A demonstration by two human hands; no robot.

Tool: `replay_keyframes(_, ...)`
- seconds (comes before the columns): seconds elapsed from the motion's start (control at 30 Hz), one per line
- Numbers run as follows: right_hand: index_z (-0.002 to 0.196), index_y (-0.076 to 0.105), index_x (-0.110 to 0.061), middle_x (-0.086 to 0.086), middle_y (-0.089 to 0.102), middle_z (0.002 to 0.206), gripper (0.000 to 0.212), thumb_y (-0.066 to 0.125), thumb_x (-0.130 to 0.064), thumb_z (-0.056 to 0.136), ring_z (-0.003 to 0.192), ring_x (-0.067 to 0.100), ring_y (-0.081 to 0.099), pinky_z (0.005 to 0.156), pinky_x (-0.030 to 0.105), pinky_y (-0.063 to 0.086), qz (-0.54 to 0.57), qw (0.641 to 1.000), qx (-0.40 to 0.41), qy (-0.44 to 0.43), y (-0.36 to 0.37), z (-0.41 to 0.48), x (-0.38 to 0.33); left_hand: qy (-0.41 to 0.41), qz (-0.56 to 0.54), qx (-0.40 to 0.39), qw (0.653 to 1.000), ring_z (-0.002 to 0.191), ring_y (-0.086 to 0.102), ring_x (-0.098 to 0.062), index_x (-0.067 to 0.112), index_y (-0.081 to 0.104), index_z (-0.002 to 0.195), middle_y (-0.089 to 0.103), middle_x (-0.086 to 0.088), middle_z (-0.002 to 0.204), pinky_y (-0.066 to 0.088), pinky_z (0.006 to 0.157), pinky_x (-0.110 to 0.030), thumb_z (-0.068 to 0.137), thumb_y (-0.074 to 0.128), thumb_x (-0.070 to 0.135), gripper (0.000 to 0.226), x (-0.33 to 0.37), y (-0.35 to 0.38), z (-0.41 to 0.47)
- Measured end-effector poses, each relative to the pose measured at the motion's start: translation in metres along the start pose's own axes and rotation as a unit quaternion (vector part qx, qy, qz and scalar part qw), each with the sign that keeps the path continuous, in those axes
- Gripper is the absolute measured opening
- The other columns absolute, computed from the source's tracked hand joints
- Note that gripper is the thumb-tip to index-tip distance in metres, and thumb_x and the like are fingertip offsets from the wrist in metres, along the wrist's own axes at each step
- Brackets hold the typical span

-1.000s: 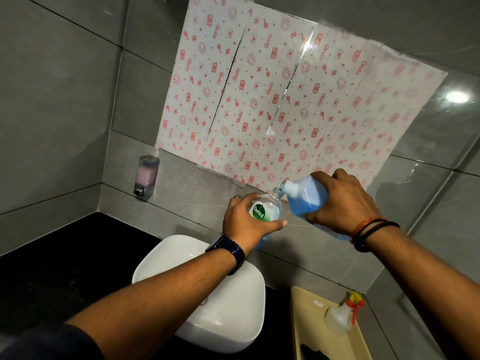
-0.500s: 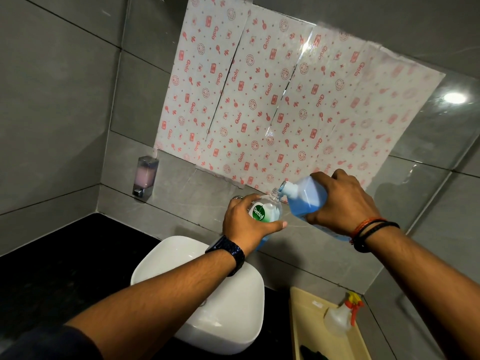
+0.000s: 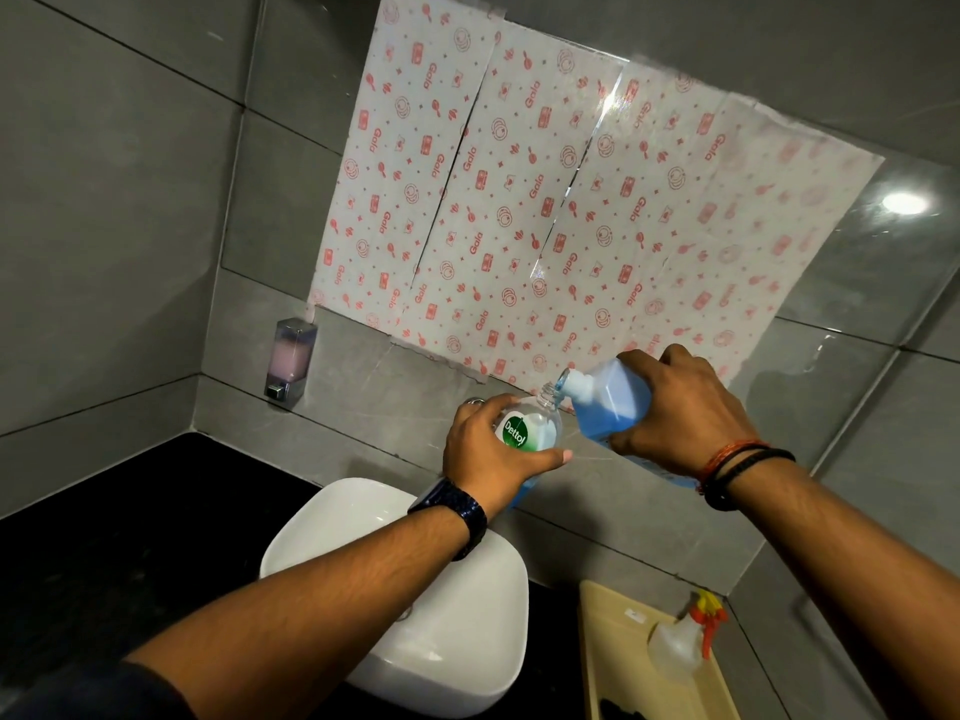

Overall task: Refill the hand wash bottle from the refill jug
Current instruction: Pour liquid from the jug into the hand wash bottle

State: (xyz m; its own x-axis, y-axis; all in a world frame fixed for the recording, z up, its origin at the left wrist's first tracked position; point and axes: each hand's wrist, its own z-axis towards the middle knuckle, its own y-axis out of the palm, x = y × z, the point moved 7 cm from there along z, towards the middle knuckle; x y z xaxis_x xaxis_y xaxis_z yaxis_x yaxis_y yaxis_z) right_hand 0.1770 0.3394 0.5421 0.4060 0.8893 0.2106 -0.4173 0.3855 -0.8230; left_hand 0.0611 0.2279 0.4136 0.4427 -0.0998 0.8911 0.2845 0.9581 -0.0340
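My left hand (image 3: 488, 454) grips the clear hand wash bottle (image 3: 535, 426), which carries a green Dettol label and has its neck uncovered. Blue liquid shows at the bottle's base below my fingers. My right hand (image 3: 685, 413) holds the refill jug (image 3: 610, 400), a clear container of blue liquid, tipped to the left. The jug's spout meets the bottle's open neck, above the white basin (image 3: 447, 631). My right hand hides the jug's rear part.
A wall soap dispenser (image 3: 291, 358) with pink liquid hangs at the left. A beige tray (image 3: 618, 646) at the lower right holds a spray bottle (image 3: 680, 641). Black counter (image 3: 119, 537) surrounds the basin. Patterned paper (image 3: 545, 210) covers the wall behind.
Both hands, the bottle and the jug stay in the same pose. Only the view shifts slightly.
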Motion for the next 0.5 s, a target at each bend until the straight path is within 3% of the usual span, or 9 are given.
replay_keyframes(0.5, 0.124, 0.044, -0.027, 0.0, 0.039, 0.093, 0.082, 0.082, -0.042, 0.053, 0.087, 0.019, 0.038, 0.065, 0.031, 0.04, 0.049, 0.999, 0.0, 0.019, 0.0078, -0.0024, -0.0008, -0.012, -0.012, -0.002, 1.0, 0.096, 0.056, -0.011, 0.029, 0.058, 0.111, 0.051, 0.005, 0.109, 0.046, 0.075, -0.018, 0.042, 0.088, 0.049, 0.078, -0.0096, -0.0013, 0.0022)
